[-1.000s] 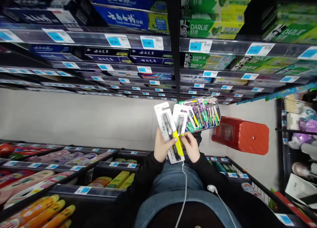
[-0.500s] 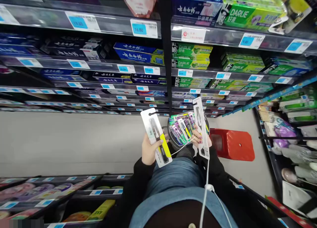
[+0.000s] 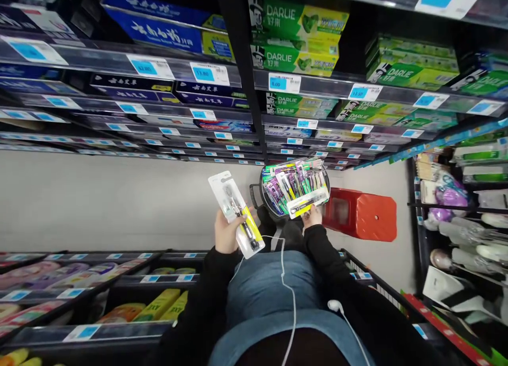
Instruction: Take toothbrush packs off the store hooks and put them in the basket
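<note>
My left hand (image 3: 224, 232) is closed on a toothbrush pack (image 3: 237, 214), a white card with a black and yellow brush, held upright over my knees. My right hand (image 3: 313, 216) reaches forward to a black basket (image 3: 265, 207) on the floor, full of several toothbrush packs. Its fingers grip a second toothbrush pack (image 3: 307, 203) that lies flat on top of the pile at the basket's near edge.
Shelves of toothpaste boxes (image 3: 296, 59) with blue price tags rise in front. A red plastic stool (image 3: 363, 216) stands right of the basket. Lower shelves with tubes (image 3: 159, 305) sit at left, more goods at right. A white earphone cable (image 3: 291, 297) hangs over my lap.
My right hand has lowered its pack from upright beside the basket down flat onto the pile. My left hand has stayed put with its pack. The head view has tilted.
</note>
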The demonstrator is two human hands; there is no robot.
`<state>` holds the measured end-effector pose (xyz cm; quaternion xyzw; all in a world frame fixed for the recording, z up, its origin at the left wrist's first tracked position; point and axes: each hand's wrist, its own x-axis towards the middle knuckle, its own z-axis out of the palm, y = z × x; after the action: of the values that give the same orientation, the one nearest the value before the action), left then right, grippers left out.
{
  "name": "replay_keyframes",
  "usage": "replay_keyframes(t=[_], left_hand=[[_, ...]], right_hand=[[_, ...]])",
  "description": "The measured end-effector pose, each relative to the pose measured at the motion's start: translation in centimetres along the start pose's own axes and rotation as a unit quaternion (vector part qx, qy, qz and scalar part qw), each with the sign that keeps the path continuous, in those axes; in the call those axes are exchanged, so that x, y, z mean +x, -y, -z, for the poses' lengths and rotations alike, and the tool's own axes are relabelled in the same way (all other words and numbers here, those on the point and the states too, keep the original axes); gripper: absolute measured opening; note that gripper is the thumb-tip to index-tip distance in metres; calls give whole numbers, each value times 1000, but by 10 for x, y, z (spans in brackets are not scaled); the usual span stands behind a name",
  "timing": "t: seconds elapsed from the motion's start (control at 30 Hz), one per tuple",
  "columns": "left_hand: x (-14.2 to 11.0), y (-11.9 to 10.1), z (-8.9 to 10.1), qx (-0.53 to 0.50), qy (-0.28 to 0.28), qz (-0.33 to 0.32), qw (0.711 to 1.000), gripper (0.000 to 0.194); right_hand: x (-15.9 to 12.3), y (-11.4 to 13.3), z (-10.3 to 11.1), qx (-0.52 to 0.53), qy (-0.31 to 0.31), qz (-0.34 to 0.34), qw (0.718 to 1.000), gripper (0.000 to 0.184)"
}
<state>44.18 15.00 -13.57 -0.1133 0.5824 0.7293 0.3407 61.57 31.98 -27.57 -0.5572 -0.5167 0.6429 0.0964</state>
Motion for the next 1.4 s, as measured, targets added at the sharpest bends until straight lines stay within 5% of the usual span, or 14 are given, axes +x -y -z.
replay_keyframes(t=[0.1, 0.23, 0.43, 0.6, 0.83, 1.1, 1.4], left_hand=[[2, 20, -6, -1, -27, 14, 1000, 55], [-5, 47, -9, -10, -75, 42, 996, 56], [-18, 88, -4, 6, -149, 81, 985, 52], [-24, 118, 4, -2, -204, 111, 973, 52], [-25, 139, 5, -29, -259, 149, 954, 58], [10, 160, -1, -31, -222, 156, 962, 56], [66, 159, 7, 12, -251, 26, 968, 40]], right_hand=[[37, -12, 25, -139, -69, 6, 988, 32], [98, -20, 44, -295, -36, 26, 955, 20], [174, -48, 15, -427, 67, 32, 901, 18], [209, -72, -8, -499, 71, 29, 863, 22], [208, -89, -29, -580, -22, 60, 812, 37], [194, -120, -29, -620, 41, 113, 775, 31], [178, -126, -18, -610, 93, 121, 777, 34]])
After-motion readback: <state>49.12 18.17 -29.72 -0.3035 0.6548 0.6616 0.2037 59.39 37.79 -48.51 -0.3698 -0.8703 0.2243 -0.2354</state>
